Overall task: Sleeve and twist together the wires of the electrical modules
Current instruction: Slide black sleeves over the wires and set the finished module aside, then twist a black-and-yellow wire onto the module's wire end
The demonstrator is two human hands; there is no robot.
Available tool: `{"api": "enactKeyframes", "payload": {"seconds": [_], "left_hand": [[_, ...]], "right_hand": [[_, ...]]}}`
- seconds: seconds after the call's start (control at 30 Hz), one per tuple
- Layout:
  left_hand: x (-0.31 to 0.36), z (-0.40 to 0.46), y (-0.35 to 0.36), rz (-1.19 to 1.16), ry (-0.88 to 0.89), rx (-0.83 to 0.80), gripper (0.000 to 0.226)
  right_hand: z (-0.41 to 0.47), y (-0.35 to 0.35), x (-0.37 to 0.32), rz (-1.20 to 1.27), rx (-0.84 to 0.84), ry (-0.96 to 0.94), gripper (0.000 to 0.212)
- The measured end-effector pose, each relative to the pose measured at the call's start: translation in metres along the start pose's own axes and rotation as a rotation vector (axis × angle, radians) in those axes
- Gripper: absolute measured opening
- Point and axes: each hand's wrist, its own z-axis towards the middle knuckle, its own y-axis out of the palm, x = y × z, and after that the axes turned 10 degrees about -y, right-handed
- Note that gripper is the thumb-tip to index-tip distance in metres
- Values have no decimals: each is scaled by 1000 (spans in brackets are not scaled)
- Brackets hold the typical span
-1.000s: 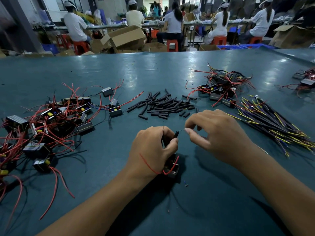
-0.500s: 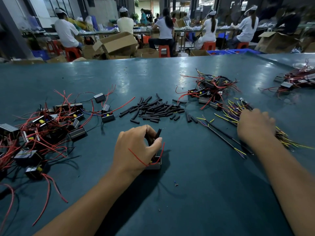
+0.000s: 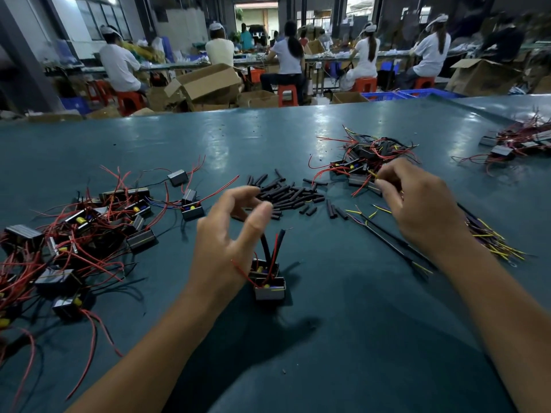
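Observation:
A small black module (image 3: 269,289) stands on the green table (image 3: 343,338) in front of me. Its two black-sleeved wires (image 3: 269,244) stick up, and a red wire loops from it over the heel of my left hand (image 3: 231,236). That hand hovers just left of the wires with thumb and fingers spread, gripping nothing. My right hand (image 3: 417,210) is raised over the dark wire bundle (image 3: 492,238) at right, and its fingertips pinch a thin yellow-tipped wire (image 3: 373,175).
Loose black sleeves (image 3: 287,192) lie in a heap behind the hands. Modules with red wires (image 3: 77,231) crowd the left. More modules are piled at the back (image 3: 365,160) and far right (image 3: 518,146). Seated people work at benches beyond the table edge.
My left hand has opened and let go of the sleeved wires, which now stand free. My right hand has lifted off the wire bundle with one yellow-tipped wire pinched.

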Motion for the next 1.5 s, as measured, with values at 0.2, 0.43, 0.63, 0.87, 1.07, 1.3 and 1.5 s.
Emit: {"api": "enactKeyframes", "payload": {"seconds": [0.2,0.43,0.63,0.87,1.07,1.3,1.5], "left_hand": [[1,10,-16,-212,36,166,40],[6,25,-36,-440,-14,529,30],[42,-42,-2,238,963,144,10],[26,-56,38,197,216,-337,11],[10,-50,44,14,-149,-609,22],[2,-49,46,-42,-178,-668,11],[-2,-47,46,-66,-174,-633,12]], "right_hand": [[1,5,-19,801,112,392,5],[8,-2,-34,1293,-2,607,20],[9,-6,-49,1490,-4,642,18],[5,8,-61,1626,5,741,21],[2,13,-68,1654,19,765,17],[1,13,-71,1625,14,828,18],[0,9,-66,1535,-32,874,17]]}}
